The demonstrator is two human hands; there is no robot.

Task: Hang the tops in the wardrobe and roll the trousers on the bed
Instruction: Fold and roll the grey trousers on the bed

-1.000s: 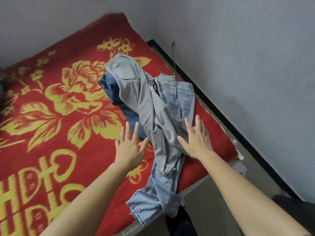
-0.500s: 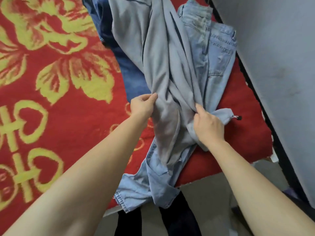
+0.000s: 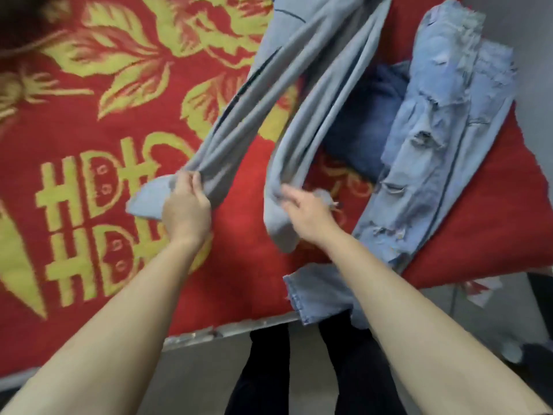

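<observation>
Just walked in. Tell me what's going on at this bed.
A person stands at the edge of the bed, holding grey trousers up off the red blanket. The left hand grips one leg end, the right hand grips the other, spread apart. Ripped pale jeans and dark jeans lie to the right.

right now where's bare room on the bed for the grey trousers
Free: the red blanket left of the left hand, and a strip between the legs of the grey trousers. Crowded: right of the right hand, where dark jeans and ripped light jeans lie.
</observation>
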